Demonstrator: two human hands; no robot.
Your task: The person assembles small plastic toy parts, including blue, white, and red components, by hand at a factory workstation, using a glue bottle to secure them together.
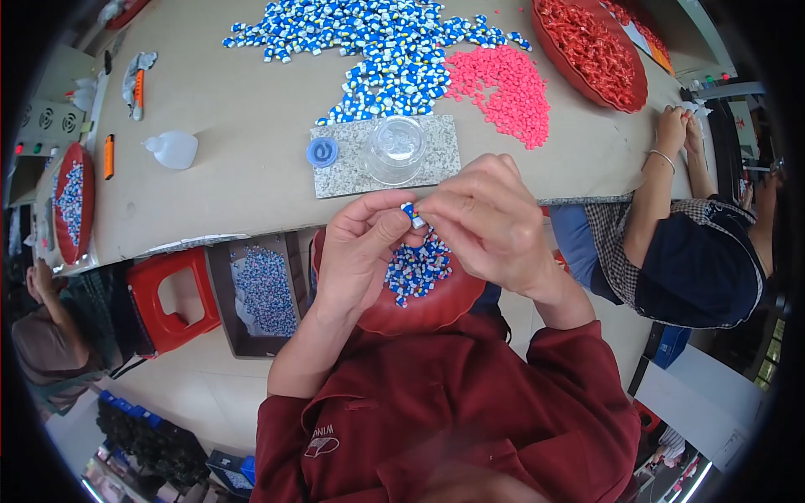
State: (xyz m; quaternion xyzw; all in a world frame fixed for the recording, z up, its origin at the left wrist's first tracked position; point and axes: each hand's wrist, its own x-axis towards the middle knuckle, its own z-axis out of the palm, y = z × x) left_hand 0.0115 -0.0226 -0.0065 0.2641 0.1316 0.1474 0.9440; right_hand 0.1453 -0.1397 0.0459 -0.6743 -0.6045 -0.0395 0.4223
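Between the thumb and fingers of my left hand (356,247) is a small blue-and-white plastic figure (412,215) with a touch of yellow. My right hand (490,222) is closed in a pinch right beside it; whatever its fingertips hold is hidden. Below both hands, a red scalloped bowl (457,308) rests at my lap, holding many small blue, white and red pieces (418,272). Just beyond my hands on the table lies a speckled stone slab (340,180), bearing a clear round container (394,151) and a small blue cup (322,152).
Farther back spread a heap of blue-and-white pieces (377,50) and a pile of pink pieces (507,92). A red tray (633,96) of red parts stands at right. Leftward are a white squeeze bottle (173,150), an orange cutter (109,157) and a crate (226,323). Co-workers sit either side.
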